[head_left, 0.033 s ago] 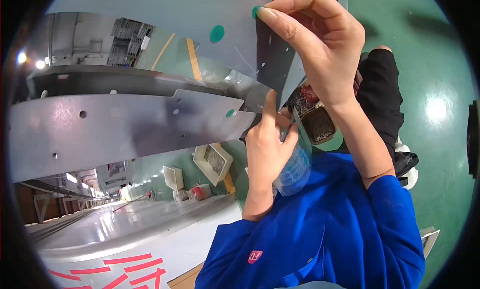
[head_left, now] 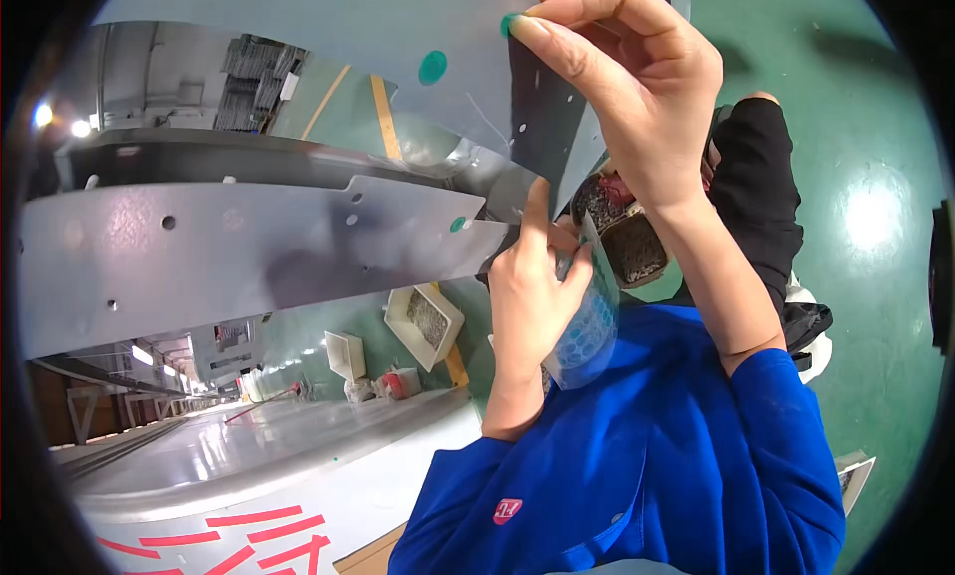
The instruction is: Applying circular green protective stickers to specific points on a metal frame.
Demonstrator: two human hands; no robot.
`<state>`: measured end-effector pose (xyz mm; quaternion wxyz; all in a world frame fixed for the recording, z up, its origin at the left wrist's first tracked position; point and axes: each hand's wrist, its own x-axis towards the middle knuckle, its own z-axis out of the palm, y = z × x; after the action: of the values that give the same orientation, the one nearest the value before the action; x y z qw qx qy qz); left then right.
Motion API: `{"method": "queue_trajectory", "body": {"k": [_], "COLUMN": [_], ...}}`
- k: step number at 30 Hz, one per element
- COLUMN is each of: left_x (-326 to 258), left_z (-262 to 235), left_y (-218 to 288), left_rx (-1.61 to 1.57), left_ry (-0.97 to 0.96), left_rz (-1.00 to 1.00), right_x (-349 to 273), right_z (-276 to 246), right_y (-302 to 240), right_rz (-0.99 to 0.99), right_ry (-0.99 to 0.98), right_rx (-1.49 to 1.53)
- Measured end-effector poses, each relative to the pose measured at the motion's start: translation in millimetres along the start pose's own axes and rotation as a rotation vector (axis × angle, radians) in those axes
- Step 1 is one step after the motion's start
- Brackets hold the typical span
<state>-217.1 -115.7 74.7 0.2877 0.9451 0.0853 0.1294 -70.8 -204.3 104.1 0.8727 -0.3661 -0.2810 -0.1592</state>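
My right hand (head_left: pixel 647 88) is raised at the top, thumb and forefinger pinched on a small green round sticker (head_left: pixel 508 25) at the edge of a large grey metal panel (head_left: pixel 328 13). Another green dot (head_left: pixel 433 68) is stuck on that panel. Lower down, my left hand (head_left: pixel 537 287) grips a clear plastic sheet with blue round stickers (head_left: pixel 589 338) between thumb and fingers. Its forefinger points up toward the notched end of a long grey metal strip (head_left: pixel 239 242). This strip has several holes and one green dot (head_left: pixel 458 224) near that end.
Brown-lined bins of small parts (head_left: pixel 637 249) stand beyond my hands, near a leg in black trousers (head_left: pixel 758 187). White trays (head_left: pixel 426 321) sit on the green floor at left. Red tape strips (head_left: pixel 254 516) mark a white surface at lower left.
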Motion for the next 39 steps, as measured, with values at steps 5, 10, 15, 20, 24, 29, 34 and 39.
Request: {"method": "queue_trajectory", "body": {"k": [5, 10, 15, 20, 24, 29, 34, 39], "left_x": [7.9, 15.6, 20.7, 26.9, 30.3, 33.8, 37.4, 47.8], "left_z": [0.5, -3.8, -5.4, -4.2, -3.8, -2.4, 1.8, -3.5], "left_y": [-6.5, -10.1, -12.4, -5.0, 0.5, 0.1, 0.1, -3.9], "left_rx": [-0.023, -0.022, -0.04, 0.013, 0.02, 0.009, -0.021, 0.012], "left_ry": [0.015, -0.023, -0.015, -0.039, -0.06, -0.081, -0.083, -0.143], "left_rz": [0.01, -0.025, -0.034, -0.018, -0.012, -0.001, 0.026, 0.037], "right_x": [5.3, 12.3, 17.2, 26.2, 30.7, 29.7, 32.9, 25.1], "right_z": [-1.3, -9.2, -1.5, 0.9, -2.0, 1.1, -6.4, 11.3], "right_y": [7.2, 20.3, 11.6, -7.3, -2.0, -3.7, -2.3, -27.6], "right_rz": [0.086, 0.182, 0.119, -0.081, -0.114, -0.132, -0.081, -0.016], "right_ry": [0.055, -0.062, -0.1, -0.224, -0.208, -0.175, -0.177, -0.018], "right_rx": [0.103, 0.261, 0.157, -0.181, -0.198, 0.007, 0.026, -0.274]}}
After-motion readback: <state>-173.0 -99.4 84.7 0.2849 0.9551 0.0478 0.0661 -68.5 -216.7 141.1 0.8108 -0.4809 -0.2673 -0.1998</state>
